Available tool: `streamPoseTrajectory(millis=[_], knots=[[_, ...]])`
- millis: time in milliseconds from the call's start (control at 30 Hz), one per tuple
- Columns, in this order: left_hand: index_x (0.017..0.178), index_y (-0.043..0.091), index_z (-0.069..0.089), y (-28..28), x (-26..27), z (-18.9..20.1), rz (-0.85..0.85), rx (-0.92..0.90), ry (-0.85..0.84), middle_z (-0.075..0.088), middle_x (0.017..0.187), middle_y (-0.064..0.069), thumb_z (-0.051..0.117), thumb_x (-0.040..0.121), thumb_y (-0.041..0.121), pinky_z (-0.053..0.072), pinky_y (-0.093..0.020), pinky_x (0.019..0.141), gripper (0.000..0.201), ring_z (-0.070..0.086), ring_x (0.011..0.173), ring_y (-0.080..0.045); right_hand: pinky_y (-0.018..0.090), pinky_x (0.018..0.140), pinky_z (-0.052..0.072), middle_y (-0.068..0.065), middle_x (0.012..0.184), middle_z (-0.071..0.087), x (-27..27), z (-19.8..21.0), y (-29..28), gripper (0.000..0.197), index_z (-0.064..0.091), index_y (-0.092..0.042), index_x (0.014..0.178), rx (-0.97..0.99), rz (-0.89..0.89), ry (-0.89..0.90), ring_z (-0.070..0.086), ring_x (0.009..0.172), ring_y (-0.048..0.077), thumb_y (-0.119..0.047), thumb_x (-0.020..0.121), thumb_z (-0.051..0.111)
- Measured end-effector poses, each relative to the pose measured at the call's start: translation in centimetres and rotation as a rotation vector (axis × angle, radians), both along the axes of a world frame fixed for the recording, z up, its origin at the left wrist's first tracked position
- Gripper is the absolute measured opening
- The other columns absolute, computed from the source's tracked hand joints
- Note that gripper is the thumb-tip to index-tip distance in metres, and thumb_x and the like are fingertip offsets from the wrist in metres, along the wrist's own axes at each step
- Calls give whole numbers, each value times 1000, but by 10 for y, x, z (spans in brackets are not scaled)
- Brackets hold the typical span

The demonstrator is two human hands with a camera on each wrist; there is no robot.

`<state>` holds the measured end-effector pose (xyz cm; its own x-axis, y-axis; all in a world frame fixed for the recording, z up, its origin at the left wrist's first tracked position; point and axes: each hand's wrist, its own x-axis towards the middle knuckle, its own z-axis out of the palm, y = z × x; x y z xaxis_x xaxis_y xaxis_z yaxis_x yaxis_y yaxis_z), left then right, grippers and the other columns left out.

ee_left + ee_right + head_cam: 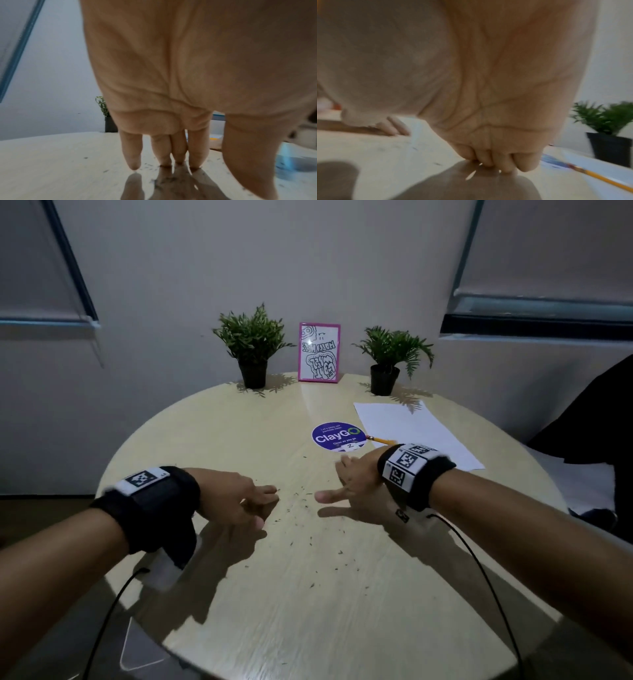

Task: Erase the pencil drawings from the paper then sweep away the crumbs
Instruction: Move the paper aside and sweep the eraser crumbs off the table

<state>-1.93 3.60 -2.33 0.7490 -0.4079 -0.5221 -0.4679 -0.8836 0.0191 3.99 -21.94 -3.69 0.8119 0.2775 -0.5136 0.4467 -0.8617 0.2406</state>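
Observation:
Dark eraser crumbs lie scattered over the middle of the round, pale wood table. My left hand is at their left edge, its straight fingers tip-down on the tabletop among crumbs. My right hand faces it from the right, thumb stretched towards the left hand, fingertips on the wood. Neither hand holds anything. The white paper lies at the back right, behind my right wrist. A yellow pencil rests at its near left corner, and the right wrist view also shows the pencil.
Two potted plants and a pink picture frame stand at the table's far edge by the wall. A purple round sticker sits behind the crumbs. A dark shape is beyond the table's right edge.

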Motion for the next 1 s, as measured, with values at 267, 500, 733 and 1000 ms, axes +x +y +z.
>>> streamPoseTrajectory(millis=[267,500,733,1000], knots=[[156,29,29,21,5,-4,40,-51,-36,9,163,20,48,100,50,28,-33,116,63,37,142,-13,56,115,26,7,159,32,6,25,22,124,36,-19,149,87,-12,0,36,142,30,-100,61,4],[158,30,19,20,10,-11,82,-60,-40,6,164,20,46,96,63,19,-34,121,76,23,149,-11,58,116,26,12,164,21,-29,-17,74,131,21,-10,155,240,87,-100,28,148,33,-103,62,12],[159,35,11,23,2,-19,86,-24,-49,2,164,20,46,94,66,25,-37,118,80,33,144,-15,55,115,29,19,154,37,5,20,36,115,59,-4,122,134,-43,-90,39,140,34,-97,71,13],[158,33,13,24,2,-22,96,16,-38,25,161,3,54,88,69,28,-42,117,89,35,142,-22,52,124,9,4,168,-1,-25,-5,35,132,4,-13,160,172,-12,113,8,155,23,-101,61,12]])
